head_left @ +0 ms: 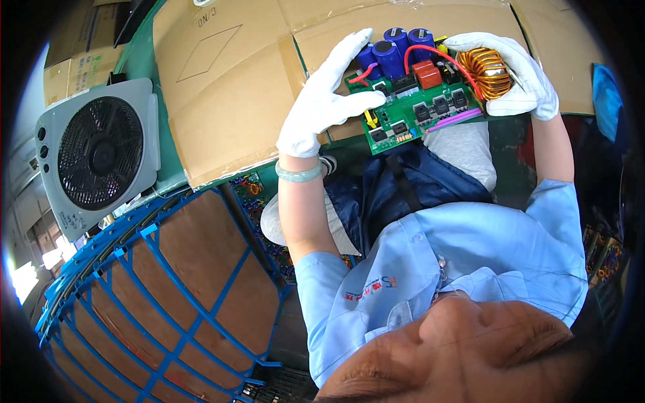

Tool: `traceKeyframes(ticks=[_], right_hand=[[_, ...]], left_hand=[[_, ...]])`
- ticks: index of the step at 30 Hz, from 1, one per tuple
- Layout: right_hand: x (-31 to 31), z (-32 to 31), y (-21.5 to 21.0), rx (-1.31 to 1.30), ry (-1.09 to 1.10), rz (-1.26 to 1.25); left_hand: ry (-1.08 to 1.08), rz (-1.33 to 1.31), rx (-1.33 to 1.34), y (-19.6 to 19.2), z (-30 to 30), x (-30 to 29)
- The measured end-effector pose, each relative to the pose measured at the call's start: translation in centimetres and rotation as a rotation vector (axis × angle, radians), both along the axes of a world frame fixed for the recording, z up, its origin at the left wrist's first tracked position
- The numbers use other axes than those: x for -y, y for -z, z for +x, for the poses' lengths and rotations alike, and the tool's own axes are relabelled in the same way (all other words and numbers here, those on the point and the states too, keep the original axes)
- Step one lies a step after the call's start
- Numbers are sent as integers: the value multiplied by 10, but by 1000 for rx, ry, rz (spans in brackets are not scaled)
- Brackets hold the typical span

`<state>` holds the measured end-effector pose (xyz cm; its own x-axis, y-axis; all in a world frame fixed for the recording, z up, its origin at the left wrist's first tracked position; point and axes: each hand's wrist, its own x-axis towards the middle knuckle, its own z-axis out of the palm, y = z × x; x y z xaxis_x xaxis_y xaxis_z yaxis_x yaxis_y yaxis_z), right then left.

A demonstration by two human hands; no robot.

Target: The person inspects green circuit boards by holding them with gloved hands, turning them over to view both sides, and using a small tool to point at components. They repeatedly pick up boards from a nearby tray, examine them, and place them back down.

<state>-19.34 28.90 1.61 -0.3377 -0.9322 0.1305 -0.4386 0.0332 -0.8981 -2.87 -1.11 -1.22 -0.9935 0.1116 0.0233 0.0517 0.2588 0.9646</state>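
A green circuit board (402, 109) is held up between my hands at the near edge of the cardboard-covered table. My left hand (326, 101), in a white glove, grips the board's left end. Its thumb rests on the component side, and its fingers reach up beside several blue-purple capacitors (388, 62). At the right end, my gloved right hand (527, 75) is wrapped round a copper-wound ring coil (482, 72). A red wire (447, 52) arches over the red block components (427, 75). Purple sleeving (455, 121) lies along the near edge. The board's underside is hidden.
Flat cardboard (235, 87) covers the green tabletop. A grey box fan (101, 154) stands at the left. Below it is a blue metal frame with brown panels (195, 269). More boards (252, 188) show beneath the table edge, and a blue object (608, 101) hangs at the far right.
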Motion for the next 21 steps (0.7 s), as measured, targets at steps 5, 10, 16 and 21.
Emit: traceKeyframes(ticks=[5, 10, 16, 21], right_hand=[[-3, 0, 2, 20, 17, 32], [-3, 1, 1, 33, 33, 32], [-2, -3, 0, -31, -7, -3], [-4, -2, 0, 25, 31, 25]], left_hand=[[-81, 161, 85, -3, 2, -7], [-62, 196, 44, -1, 1, -5], [-93, 597, -290, 16, 9, 11], [-397, 594, -292, 24, 27, 11]])
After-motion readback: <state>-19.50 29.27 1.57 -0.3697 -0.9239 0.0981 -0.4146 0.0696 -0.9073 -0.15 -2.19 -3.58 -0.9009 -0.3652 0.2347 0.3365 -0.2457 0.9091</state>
